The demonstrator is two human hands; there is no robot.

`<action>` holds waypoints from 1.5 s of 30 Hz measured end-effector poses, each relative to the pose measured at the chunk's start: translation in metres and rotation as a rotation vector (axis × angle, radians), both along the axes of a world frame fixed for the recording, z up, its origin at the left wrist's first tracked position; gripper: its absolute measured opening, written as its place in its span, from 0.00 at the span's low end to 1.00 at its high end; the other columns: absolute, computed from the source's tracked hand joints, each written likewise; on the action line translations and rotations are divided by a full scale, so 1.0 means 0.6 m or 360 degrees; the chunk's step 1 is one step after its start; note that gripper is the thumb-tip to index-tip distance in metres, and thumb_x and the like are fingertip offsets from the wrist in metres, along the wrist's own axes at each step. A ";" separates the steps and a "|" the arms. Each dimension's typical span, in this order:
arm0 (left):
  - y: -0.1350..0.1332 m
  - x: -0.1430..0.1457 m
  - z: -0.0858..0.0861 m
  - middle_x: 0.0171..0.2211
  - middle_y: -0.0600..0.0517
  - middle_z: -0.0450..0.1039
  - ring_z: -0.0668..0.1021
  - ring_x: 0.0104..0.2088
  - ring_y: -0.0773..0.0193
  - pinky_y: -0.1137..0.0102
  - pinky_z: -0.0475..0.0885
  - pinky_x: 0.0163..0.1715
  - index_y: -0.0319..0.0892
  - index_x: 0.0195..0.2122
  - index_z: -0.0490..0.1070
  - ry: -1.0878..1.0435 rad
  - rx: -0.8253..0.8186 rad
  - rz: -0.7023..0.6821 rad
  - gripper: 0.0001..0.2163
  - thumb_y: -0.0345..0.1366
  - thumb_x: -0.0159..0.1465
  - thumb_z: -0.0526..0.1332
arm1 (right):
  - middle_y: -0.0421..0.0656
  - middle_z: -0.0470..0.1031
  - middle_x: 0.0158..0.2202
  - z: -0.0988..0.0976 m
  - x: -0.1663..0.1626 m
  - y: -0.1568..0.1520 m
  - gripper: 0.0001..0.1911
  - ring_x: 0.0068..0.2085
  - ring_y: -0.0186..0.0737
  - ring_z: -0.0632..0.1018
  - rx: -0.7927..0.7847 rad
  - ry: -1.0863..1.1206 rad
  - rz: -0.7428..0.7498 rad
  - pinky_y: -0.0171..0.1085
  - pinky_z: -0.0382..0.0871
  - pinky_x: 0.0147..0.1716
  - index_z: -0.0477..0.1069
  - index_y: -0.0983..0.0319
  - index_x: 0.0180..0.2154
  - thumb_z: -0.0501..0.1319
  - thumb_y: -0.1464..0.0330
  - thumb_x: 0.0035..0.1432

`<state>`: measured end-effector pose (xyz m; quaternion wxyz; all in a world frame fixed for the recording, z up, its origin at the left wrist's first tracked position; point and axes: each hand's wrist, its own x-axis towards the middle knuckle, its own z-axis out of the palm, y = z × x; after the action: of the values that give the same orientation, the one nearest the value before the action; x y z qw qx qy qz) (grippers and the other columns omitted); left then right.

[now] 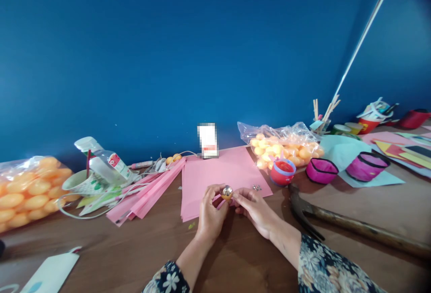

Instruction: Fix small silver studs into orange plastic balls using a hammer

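Observation:
Between the thumb and fingers of my left hand [213,210] is a small orange ball [226,192], its upper part covered in shiny silver. Close against the ball's right side, my right hand [255,207] has its thumb and index finger pinched together. Whatever sits in that pinch is too small to make out. Both hands are over the near edge of a stack of pink paper sheets [222,167]. Just beyond my right fingers, a little pile of silvery bits [257,188] lies on the paper.
A hammer [350,223] lies at right, near a red-filled tub [283,172] and two magenta fabric rings [321,170]. Bags of orange balls [286,149] stand on both sides. Pink strips [151,194], a cup [79,181] and a bottle [116,165] are left. A blue wall [168,59] rises behind.

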<state>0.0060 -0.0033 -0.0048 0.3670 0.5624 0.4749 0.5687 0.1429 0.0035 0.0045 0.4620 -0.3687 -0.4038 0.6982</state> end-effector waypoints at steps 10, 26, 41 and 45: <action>0.002 -0.001 -0.005 0.41 0.49 0.65 0.72 0.43 0.62 0.65 0.72 0.42 0.42 0.39 0.68 0.0021 0.0020 -0.0006 0.14 0.24 0.52 0.57 | 0.39 0.73 0.27 0.000 0.000 0.000 0.12 0.32 0.33 0.73 0.0010 -0.0017 0.0014 0.29 0.63 0.28 0.69 0.63 0.27 0.63 0.61 0.48; 0.002 -0.001 -0.005 0.41 0.50 0.66 0.72 0.44 0.62 0.66 0.72 0.42 0.42 0.39 0.68 0.0049 0.0004 -0.0011 0.15 0.22 0.51 0.56 | 0.43 0.76 0.30 -0.010 0.001 0.004 0.12 0.35 0.37 0.75 0.0035 -0.0009 0.0040 0.31 0.63 0.30 0.72 0.64 0.29 0.63 0.61 0.49; 0.002 -0.002 -0.005 0.42 0.50 0.65 0.72 0.44 0.63 0.66 0.72 0.42 0.43 0.40 0.67 0.0029 -0.0017 -0.0032 0.15 0.22 0.51 0.56 | 0.43 0.76 0.29 -0.006 0.001 0.005 0.14 0.34 0.36 0.75 0.0022 -0.0056 0.0020 0.31 0.63 0.29 0.72 0.64 0.29 0.63 0.59 0.48; 0.001 0.000 -0.006 0.42 0.50 0.65 0.72 0.43 0.62 0.66 0.72 0.42 0.42 0.40 0.68 -0.0006 -0.0022 -0.0046 0.15 0.23 0.51 0.56 | 0.44 0.75 0.29 -0.006 0.002 0.005 0.14 0.35 0.37 0.75 0.0021 -0.0053 0.0031 0.31 0.63 0.29 0.72 0.64 0.29 0.63 0.59 0.48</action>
<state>0.0058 -0.0027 -0.0083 0.3799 0.5655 0.4701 0.5612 0.1439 0.0062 0.0006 0.4508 -0.3733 -0.4195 0.6939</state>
